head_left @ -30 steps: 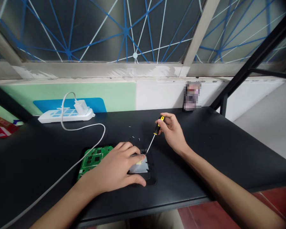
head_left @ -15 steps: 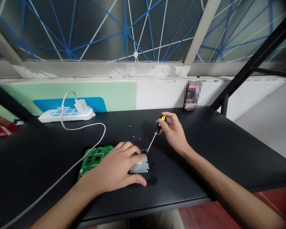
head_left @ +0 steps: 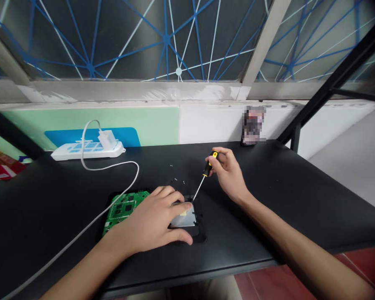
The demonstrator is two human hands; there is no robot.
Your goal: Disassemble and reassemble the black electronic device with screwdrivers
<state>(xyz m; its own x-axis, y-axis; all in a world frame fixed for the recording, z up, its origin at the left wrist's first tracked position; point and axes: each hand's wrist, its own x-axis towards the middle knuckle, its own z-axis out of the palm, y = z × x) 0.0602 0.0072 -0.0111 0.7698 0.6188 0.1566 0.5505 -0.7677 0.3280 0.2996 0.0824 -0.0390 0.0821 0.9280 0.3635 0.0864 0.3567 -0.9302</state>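
My right hand [head_left: 226,171] grips a black-and-yellow screwdriver [head_left: 207,167] by its handle. The screwdriver's shaft slants down to the left, and its tip meets the upper right corner of a silver metal plate [head_left: 187,220]. That plate lies in a black casing [head_left: 201,229] with rounded corners. My left hand [head_left: 158,216] rests over the casing with fingers spread, the index fingertip on the plate near the screwdriver tip. Left of it, partly under my wrist, is a green circuit board [head_left: 125,207] in a black surround. My palm hides where the two parts meet.
Several tiny screws [head_left: 176,179] lie just beyond the casing. A white cable [head_left: 90,221] runs from a charger [head_left: 108,139] in a white power strip [head_left: 87,150] across the black table [head_left: 253,233]. A red packet [head_left: 4,164] sits far left; a blurred-out upright object [head_left: 252,125] leans on the wall.
Both hands and the screwdriver hold nearly the same place. The whole view has shifted very slightly.
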